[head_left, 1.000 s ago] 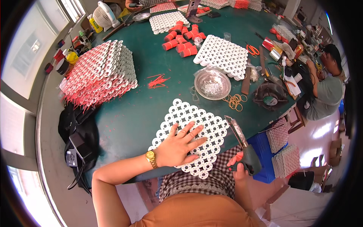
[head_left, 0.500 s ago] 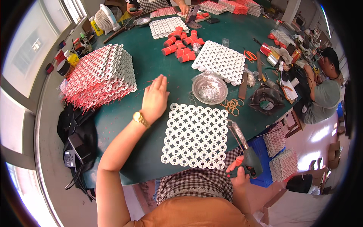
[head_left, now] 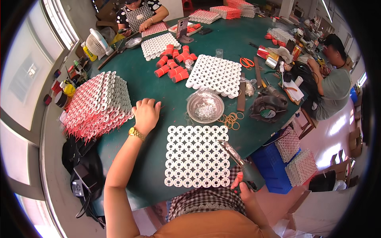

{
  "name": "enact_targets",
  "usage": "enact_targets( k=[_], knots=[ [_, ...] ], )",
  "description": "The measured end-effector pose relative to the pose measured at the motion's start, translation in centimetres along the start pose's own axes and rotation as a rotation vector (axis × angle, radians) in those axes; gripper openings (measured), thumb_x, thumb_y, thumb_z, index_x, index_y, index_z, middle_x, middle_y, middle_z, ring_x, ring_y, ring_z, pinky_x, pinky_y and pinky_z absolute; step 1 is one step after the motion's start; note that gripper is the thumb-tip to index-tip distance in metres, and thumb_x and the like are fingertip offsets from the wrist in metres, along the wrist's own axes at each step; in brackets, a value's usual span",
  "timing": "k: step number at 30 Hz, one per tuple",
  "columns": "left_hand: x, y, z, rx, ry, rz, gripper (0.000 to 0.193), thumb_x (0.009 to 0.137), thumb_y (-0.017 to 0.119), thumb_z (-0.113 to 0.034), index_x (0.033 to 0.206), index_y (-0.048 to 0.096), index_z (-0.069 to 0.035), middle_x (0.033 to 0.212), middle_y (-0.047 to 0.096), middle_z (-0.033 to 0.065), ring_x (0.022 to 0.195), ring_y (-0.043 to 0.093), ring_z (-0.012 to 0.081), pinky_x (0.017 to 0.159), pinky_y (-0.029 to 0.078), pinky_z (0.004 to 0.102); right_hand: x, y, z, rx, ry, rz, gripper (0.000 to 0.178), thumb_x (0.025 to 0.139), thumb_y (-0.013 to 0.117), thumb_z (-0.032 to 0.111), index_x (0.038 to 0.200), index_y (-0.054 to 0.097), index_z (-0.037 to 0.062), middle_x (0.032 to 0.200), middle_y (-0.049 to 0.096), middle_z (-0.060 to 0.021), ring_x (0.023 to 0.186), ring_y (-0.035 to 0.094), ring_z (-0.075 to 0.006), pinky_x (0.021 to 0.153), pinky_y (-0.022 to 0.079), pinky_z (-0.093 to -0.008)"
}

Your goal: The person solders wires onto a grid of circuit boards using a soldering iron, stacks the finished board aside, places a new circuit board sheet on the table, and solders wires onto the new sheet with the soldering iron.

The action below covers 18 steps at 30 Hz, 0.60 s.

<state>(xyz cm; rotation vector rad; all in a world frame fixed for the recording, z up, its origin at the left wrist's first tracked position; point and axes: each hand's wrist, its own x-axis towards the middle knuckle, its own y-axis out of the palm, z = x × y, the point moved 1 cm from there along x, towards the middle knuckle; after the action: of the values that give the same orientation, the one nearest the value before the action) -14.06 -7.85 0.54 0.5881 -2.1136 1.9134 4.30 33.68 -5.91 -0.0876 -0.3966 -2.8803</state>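
My left hand, with a gold watch on its wrist, rests on the green table, fingers bent and thumb apart; I see nothing held in it. My right hand grips the dark green handle of a soldering gun. Its metal tip points up and left over the right side of a panel of white round circuit boards lying flat at the table's near edge. Left of my left hand stands a tall stack of similar panels with red wires sticking out.
Beyond the panel are a bowl of small silvery bits, rubber bands, another white panel stack and red wire bundles. Tools and a small black fan lie right. Two other people work at the far side and right. Blue crates hold panels.
The view has shifted, showing more of the far person. My left hand's fingers have gone from stretched to bent, nearer the stack. The soldering gun's tip has moved from the panel's edge over it.
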Motion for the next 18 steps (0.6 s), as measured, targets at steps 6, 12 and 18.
enact_targets(
  k=[6, 12, 18],
  knots=[
    [12.6, 5.0, -1.9, -0.108, 0.265, -0.083, 0.024, 0.088, 0.064, -0.019, 0.109, 0.065, -0.007, 0.104, 0.066, 0.0111, 0.096, 0.064, 0.0312, 0.075, 0.051, 0.0498, 0.5, 0.0, 0.2, 0.011, -0.064, -0.053, 0.037, 0.094, 0.060, 0.019, 0.126, 0.052, 0.0012, 0.081, 0.062, -0.0118, 0.070, 0.062, -0.0198, 0.066, 0.052, -0.0343],
    [16.0, 8.3, -6.4, 0.308, 0.150, 0.107, 0.025, 0.088, 0.066, -0.022, 0.104, 0.064, -0.003, 0.105, 0.065, 0.0160, 0.098, 0.066, 0.0353, 0.076, 0.053, 0.0470, 0.5, 1.4, 2.1, 0.142, -0.076, -0.153, 0.040, 0.096, 0.058, 0.028, 0.121, 0.049, -0.0015, 0.074, 0.056, -0.0124, 0.059, 0.056, -0.0199, 0.056, 0.053, -0.0356],
    [12.1, 6.9, -2.2, -0.727, -0.160, -0.264, 0.030, 0.092, 0.061, -0.031, 0.110, 0.055, -0.008, 0.102, 0.066, 0.0108, 0.093, 0.065, 0.0286, 0.078, 0.049, 0.0461, 3.4, 0.5, 3.4, 0.265, -0.093, -0.303, 0.041, 0.095, 0.056, 0.031, 0.124, 0.049, 0.0029, 0.074, 0.052, -0.0097, 0.057, 0.054, -0.0184, 0.054, 0.050, -0.0325]
  ],
)
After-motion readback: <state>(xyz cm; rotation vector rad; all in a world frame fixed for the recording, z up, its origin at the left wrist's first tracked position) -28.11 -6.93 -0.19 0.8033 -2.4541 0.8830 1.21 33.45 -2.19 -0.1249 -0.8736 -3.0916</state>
